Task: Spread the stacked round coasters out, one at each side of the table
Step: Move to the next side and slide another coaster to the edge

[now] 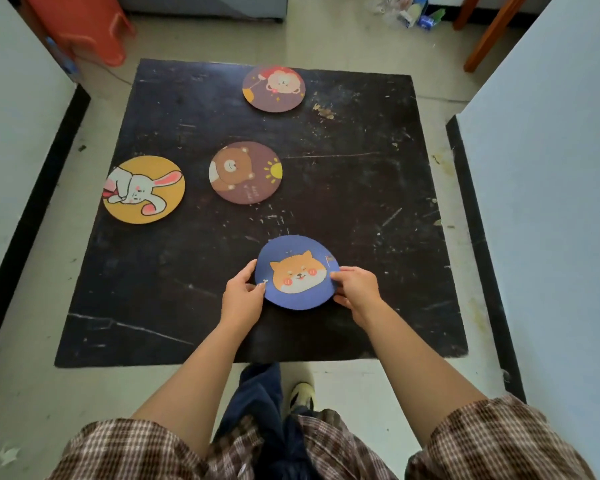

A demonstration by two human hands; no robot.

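Observation:
On the square black table (361, 209) lie round coasters. A blue coaster with a dog face (297, 271) sits near the table's near edge. My left hand (244, 294) pinches its left rim and my right hand (355, 289) pinches its right rim. A brown bear coaster (245, 172) lies around the middle of the table. At the left edge rests a yellow rabbit coaster (144, 189), slightly overhanging. A dark purple coaster with a monkey-like figure (273, 88) lies at the far edge.
An orange plastic stool (84, 26) stands past the table's far left corner. Pale walls with black skirting close in on the left (21, 109) and right (541, 168). A wooden furniture leg (489, 36) and litter (413, 12) are at the far right.

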